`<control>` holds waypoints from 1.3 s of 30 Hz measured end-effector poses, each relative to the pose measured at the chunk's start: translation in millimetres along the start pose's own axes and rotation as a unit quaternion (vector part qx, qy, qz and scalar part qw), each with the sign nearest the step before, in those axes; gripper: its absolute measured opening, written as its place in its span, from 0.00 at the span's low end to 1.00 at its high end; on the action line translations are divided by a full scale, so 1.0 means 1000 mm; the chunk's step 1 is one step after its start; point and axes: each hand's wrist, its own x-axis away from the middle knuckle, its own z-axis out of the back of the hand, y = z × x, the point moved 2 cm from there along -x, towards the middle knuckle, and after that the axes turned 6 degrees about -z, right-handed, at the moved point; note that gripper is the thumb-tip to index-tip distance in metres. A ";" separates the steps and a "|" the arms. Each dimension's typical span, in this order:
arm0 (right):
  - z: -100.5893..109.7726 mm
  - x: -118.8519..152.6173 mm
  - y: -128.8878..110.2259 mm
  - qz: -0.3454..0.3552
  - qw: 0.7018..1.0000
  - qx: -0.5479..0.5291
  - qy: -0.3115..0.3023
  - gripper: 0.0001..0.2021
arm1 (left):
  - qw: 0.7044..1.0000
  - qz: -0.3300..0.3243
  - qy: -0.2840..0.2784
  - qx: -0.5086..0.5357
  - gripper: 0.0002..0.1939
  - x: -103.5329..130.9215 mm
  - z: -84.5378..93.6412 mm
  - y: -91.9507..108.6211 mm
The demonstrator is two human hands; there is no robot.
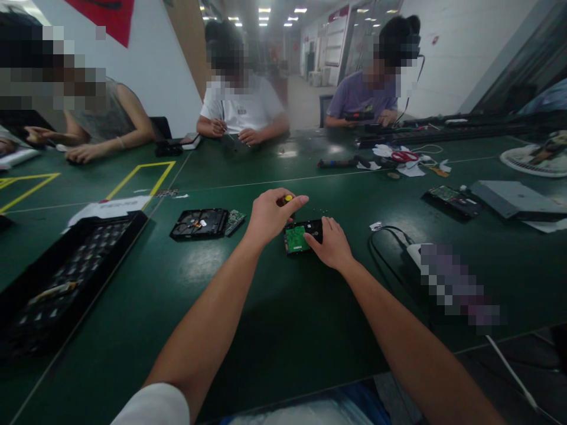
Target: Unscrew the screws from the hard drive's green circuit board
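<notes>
A hard drive with a green circuit board [296, 239] lies on the green table in front of me. Over its upper left corner, my left hand [272, 213] is closed around a small tool with a yellow top [288, 199]; most of the tool is hidden by the fingers. My right hand [331, 243] holds the drive's right side, thumb on top by the board and fingers over the far edge. Several tiny screws [322, 211] are scattered just beyond the drive. To the left lie another hard drive [200, 224] and a loose circuit board [234, 222].
A long black tray [73, 274] stands at the left. On the right are a cable [383, 260], a blurred phone-like object [456, 283], another drive [452, 200] and a grey metal case [518, 199]. Several people sit across the table [248, 171].
</notes>
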 end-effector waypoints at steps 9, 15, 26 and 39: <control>0.003 0.001 -0.002 -0.012 1.000 -0.003 -0.017 0.46 | 0.997 -0.050 0.002 -0.056 0.20 -0.001 0.000 -0.002; 0.004 0.001 -0.003 -0.011 1.000 -0.001 -0.020 0.46 | 0.998 -0.053 0.003 -0.043 0.20 -0.001 0.001 -0.001; 0.005 0.002 -0.004 0.002 1.000 0.002 0.001 0.43 | 0.997 -0.061 0.008 -0.055 0.20 -0.003 0.003 -0.004; 0.006 -0.001 0.002 -0.029 0.995 -0.095 -0.011 0.45 | 0.978 -0.144 0.109 -0.102 0.28 -0.002 0.014 0.016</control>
